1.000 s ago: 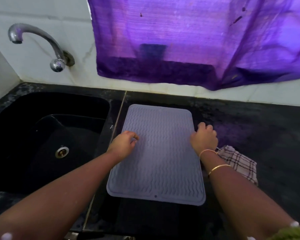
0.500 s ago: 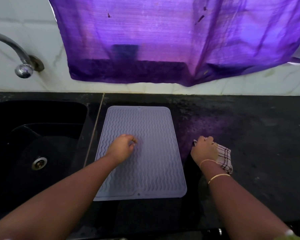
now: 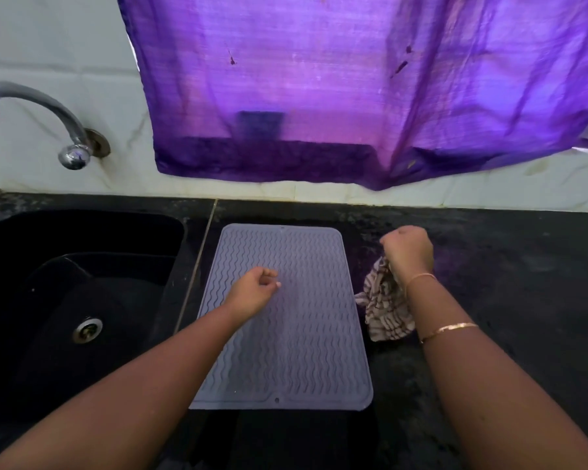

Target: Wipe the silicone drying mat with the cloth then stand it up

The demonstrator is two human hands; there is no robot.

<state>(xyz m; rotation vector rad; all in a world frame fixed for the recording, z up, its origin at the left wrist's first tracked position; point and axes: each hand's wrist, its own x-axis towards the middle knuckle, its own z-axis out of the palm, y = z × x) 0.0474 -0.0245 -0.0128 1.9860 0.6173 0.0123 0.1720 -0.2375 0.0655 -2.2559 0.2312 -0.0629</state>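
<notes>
1. The mat (image 3: pixel 286 334) lies flat on the worktop (image 3: pixel 506 283), with the sink (image 3: pixel 82 266) at its left side.
2. My right hand (image 3: pixel 408 252) is clenched round the top of the cloth (image 3: pixel 386 310), which hangs bunched just off the mat's right edge. I should gather it into a flat pad before it lands on the mat.
3. My left hand (image 3: pixel 252 291) sits over the mat's middle, fingers loosely curled, holding nothing. I'd flatten it and press down so the mat can't slide.
4. I'd wipe from the mat's far end to its near end, along the wavy ridges, since water probably sits in the grooves.
5. Standing it up waits until the whole face is wiped.
</notes>
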